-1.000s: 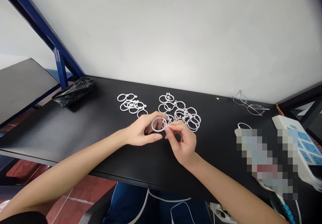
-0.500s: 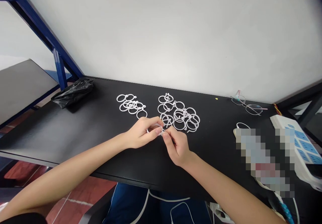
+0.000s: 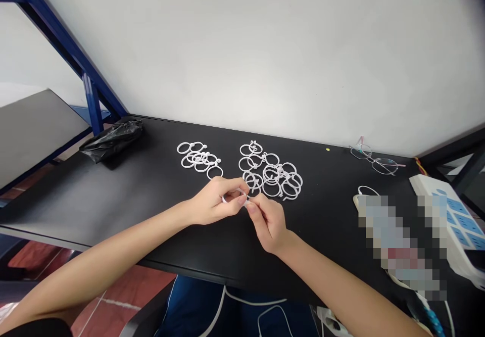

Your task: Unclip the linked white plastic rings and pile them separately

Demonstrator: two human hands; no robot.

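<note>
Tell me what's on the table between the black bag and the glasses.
Going from the bag to the glasses, the head view shows a smaller ring pile, a larger ring pile, then a yellow speck.

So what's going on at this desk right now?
Someone's left hand curls around a white ring, while the right hand pinches at the ring's right side. Beyond them on the black desk lie a smaller group of white rings and, to its right, a larger group. Eyeglasses lie farther right, near the wall.
</note>
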